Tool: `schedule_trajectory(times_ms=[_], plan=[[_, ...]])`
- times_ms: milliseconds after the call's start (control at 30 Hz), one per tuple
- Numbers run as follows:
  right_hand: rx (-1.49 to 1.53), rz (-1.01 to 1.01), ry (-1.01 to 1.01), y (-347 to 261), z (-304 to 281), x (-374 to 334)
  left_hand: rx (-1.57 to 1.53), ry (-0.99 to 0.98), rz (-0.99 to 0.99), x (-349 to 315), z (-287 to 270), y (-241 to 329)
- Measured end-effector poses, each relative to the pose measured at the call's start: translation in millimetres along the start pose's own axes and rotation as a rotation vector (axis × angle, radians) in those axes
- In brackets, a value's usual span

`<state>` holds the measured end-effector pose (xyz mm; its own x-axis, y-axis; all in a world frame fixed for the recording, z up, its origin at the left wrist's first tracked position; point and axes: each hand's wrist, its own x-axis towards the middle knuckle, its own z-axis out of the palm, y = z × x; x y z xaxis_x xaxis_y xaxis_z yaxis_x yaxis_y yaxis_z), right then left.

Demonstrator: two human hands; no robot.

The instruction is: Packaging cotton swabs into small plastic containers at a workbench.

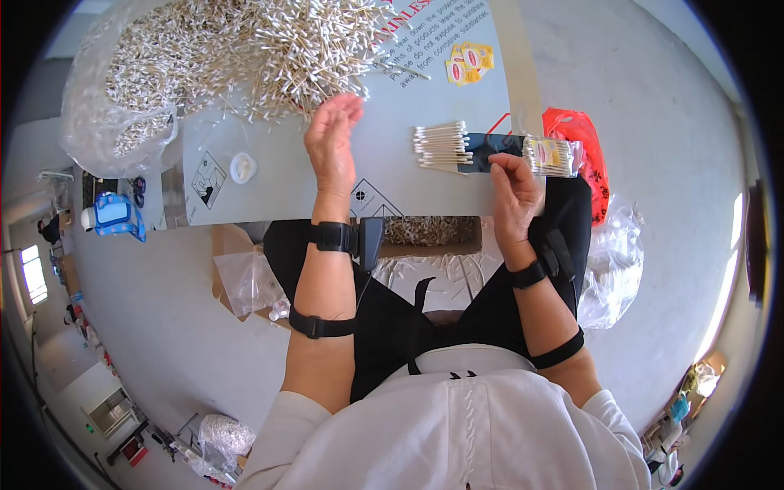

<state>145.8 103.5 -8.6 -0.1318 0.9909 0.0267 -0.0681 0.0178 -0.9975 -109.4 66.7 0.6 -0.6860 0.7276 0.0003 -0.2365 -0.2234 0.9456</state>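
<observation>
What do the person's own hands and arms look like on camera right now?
The left hand and right hand are ungloved. Each wrist has a black strap with a black module; a plain black forearm band sits higher on each arm. The short sleeves are whitish.

a blue packet sits just above nine o'clock, with a bright window just below nine in a far wall. a pale, bulging plastic bag rests between seven and eight on the grey floor; mixed clutter lines the edge at four, while sunlight streaks past three.
</observation>
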Motion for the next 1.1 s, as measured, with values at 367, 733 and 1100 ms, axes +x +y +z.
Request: schedule_trajectory(times_ms=[367, 733, 1100], plan=[[-0.008, 0.190, -0.497, -15, 16, -15, -0.031, -0.258, -0.509, 10, 12, -5], [0.197, 0.288, -0.379, -3, 13, -7, 0.607, -0.868, -0.995, -38, -25, 38], [0.161, 0.296, -0.406, -1, 15, -7, 0.215, -0.530, -0.880, -26, -11, 19]])
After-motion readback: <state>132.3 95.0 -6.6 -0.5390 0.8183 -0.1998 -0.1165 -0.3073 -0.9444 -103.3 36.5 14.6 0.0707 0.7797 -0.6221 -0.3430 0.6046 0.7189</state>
